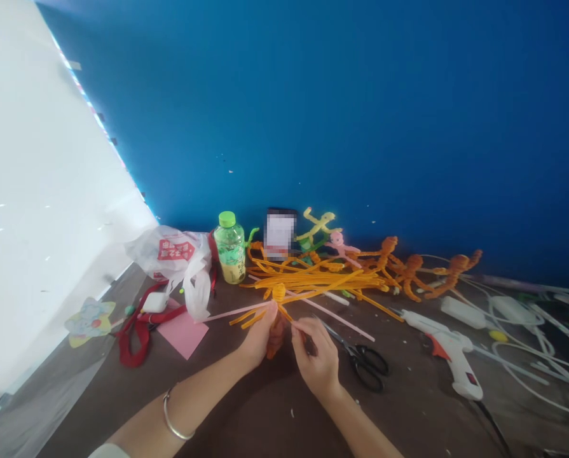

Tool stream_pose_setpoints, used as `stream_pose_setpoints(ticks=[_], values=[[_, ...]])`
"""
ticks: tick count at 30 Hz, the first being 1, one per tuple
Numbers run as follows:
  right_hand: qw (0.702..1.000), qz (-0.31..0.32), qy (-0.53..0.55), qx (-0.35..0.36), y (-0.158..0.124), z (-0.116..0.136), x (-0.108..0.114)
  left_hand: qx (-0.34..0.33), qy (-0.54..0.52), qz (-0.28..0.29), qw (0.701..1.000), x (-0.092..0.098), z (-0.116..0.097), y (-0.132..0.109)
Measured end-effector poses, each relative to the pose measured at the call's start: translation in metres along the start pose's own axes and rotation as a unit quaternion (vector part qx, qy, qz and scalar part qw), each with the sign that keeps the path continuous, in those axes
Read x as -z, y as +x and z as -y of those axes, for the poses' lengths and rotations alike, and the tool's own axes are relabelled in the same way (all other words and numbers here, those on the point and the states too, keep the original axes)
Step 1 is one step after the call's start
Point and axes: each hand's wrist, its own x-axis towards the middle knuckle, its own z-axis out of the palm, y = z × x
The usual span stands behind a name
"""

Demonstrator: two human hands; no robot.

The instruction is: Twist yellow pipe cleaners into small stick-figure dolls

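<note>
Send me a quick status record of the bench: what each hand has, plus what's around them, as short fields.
Left hand: holds an orange pipe-cleaner figure
Right hand: fingertips at the figure's strands; grip unclear
Nearest tool: black-handled scissors, right of the hands
Loose material: orange pipe cleaners, piled behind the hands
Finished-looking figures: pink pipe-cleaner figure, orange pipe-cleaner figures
Also present: white hot glue gun, green-capped bottle, pink paper
</note>
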Motion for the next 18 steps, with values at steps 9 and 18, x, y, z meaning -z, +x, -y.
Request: stream_pose_setpoints(ticks=[9, 18], values=[[1.000, 0.000, 0.001, -0.001, 0.0011, 0.0012, 0.0005, 0.002, 0.012, -0.046, 0.999, -0.0002, 0.0019, 0.0000], [1.000, -0.001, -0.007, 0.001, 0.0003, 0.0004, 0.0001, -0.014, 0.022, -0.040, 0.999, -0.0007, 0.0028, 0.0001]])
